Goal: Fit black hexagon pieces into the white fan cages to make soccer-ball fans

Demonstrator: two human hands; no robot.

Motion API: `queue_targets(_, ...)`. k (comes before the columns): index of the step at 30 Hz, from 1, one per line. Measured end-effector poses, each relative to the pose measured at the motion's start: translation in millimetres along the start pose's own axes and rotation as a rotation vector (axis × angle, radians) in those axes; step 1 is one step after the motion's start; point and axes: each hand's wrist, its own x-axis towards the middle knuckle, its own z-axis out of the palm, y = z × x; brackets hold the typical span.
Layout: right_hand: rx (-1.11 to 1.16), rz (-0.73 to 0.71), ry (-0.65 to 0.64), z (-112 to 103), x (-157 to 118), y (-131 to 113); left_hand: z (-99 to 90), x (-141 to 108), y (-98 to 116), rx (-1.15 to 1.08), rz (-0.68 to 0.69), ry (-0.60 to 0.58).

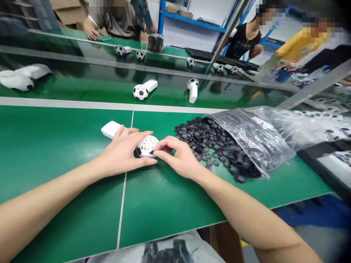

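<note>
A white device with a rounded handle and a football-patterned round head lies on the green table. My left hand is wrapped over it, fingers behind the head and thumb in front, gripping it. Open slots show across the head's top, and black patches sit on its lower side. With thumb and forefinger my right hand pinches a small black piece against the head's right side; the fingers partly hide it. To the right lies a heap of small black pentagon pieces, spilling from a clear plastic bag.
Beyond a white strip runs a green belt with football-headed devices on it. A white device in wrapping lies at far left. Black trays stand at right. Several co-workers are across the belt.
</note>
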Motion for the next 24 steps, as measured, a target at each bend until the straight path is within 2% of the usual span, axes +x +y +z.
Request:
queue_targets(5,-0.039,-0.041,0.048,6,2,0,-2.0,0,0,-0.003,-0.032,0.016)
queue_targets(10,0.000,0.034,0.085,8,3,2,-2.9,0,3,-0.033,-0.075,0.027)
queue_targets(13,0.091,0.105,0.045,10,4,5,-4.4,0,5,-0.046,-0.087,0.030)
queue_targets(17,0.183,0.148,-0.070,13,4,5,-4.8,-2,6,-0.083,-0.087,0.054)
queue_targets(24,0.055,0.118,-0.093,13,3,0,-2.0,-4,5,-0.159,-0.075,0.101)
